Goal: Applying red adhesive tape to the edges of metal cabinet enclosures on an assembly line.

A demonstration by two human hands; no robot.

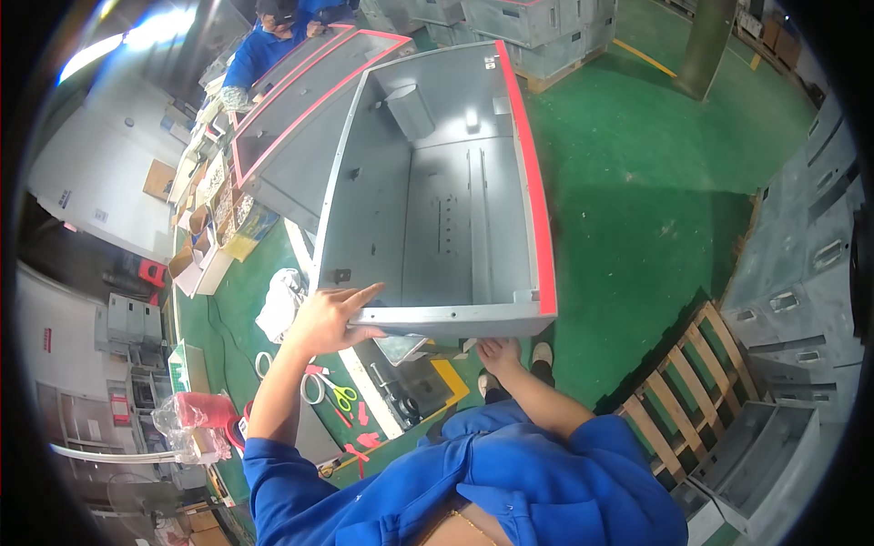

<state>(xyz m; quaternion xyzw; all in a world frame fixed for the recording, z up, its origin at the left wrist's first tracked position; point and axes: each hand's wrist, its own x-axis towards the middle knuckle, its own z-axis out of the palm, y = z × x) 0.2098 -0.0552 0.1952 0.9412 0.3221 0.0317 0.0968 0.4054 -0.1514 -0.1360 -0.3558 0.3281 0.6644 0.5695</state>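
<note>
A large open grey metal cabinet box (437,209) with a red strip (537,209) along its right rim lies in front of me, its open face up. My left hand (328,318) grips the near left corner of its rim, thumb over the edge. My right hand (499,355) reaches under the near edge of the box, fingers partly hidden, so I cannot tell its grasp. Both sleeves are blue.
A second red-edged cabinet (300,100) lies behind on the left, with a person in blue (273,36) beyond it. Scissors (341,396), tape rolls, red scraps and boxes of small parts (218,209) sit on the green bench. A wooden pallet (692,382) and grey enclosures (801,273) stand right.
</note>
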